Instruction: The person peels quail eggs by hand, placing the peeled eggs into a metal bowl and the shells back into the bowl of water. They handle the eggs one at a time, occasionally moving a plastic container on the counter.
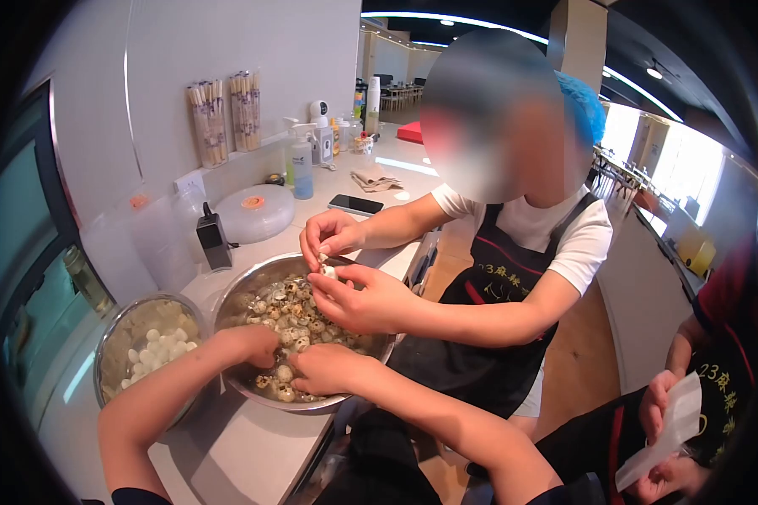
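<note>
A large steel bowl (236, 299) on the white counter holds several speckled quail eggs (293, 320) in water. My left hand (246, 343) and my right hand (328, 369) reach into the bowl's near side, fingers curled among the eggs; what they grip is hidden. Across the bowl, a co-worker in a black apron holds a partly peeled egg (327, 269) between both hands (345, 269) above the bowl. To the left, a smaller steel bowl (114, 341) holds several peeled white eggs (156, 347).
A black phone (355, 204), a round white lidded container (253, 212), a small black device (213, 237), pump bottles (301, 164) and chopstick holders (223, 118) stand further along the counter. Another person's hands hold white paper (667, 429) at the right.
</note>
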`<state>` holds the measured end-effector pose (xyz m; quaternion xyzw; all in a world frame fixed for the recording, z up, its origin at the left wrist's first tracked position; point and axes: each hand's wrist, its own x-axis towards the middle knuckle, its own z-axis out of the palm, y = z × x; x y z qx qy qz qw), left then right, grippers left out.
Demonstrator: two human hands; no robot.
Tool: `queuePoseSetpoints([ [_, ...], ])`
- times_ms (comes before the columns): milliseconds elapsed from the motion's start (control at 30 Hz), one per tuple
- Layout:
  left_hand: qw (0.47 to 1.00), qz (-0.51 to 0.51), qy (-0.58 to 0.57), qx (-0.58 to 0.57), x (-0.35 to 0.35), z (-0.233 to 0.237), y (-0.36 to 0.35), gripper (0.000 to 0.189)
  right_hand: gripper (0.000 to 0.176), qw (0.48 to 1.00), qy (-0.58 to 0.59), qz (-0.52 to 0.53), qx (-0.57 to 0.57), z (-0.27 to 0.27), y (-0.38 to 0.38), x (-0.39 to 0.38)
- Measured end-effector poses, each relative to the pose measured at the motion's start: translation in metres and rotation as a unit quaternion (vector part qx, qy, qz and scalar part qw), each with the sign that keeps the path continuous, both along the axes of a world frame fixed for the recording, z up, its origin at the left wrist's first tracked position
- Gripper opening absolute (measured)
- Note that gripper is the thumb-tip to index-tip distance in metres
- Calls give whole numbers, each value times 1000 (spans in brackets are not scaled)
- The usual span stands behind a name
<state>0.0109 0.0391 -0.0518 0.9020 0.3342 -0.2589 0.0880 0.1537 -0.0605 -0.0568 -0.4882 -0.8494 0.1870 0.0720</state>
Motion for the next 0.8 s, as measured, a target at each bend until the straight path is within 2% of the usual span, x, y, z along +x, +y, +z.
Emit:
queuePoseSetpoints([
  [67,998,40,-18,43,2,3,-2,28,31,1000,4,-3,0,-2,0,0],
  [200,1000,16,22,9,4,-1,-3,28,30,1000,6,-2,-15,-4,3,-1],
  [267,1000,-2,-6,-23,1,-14,6,29,30,1000,4,-6,-19,1,2,-2],
  [400,1000,-7,-14,20,-1,-16,18,29,30,999,12,-12,-28,2,-1,-1],
  [467,999,-38,-16,-27,-1,-14,15,28,30,999,9,-14,-35,1,0,-1],
  [567,999,-40,8,-15,-1,-14,12,24,31,1000,14,-1,-28,-1,2,-2],
  [700,999,24,0,40,7,7,1,29,31,1000,8,-6,-21,-3,1,-2],
  [800,998,6,23,52,5,4,-6,29,31,1000,17,-1,-14,-3,2,-1],
])
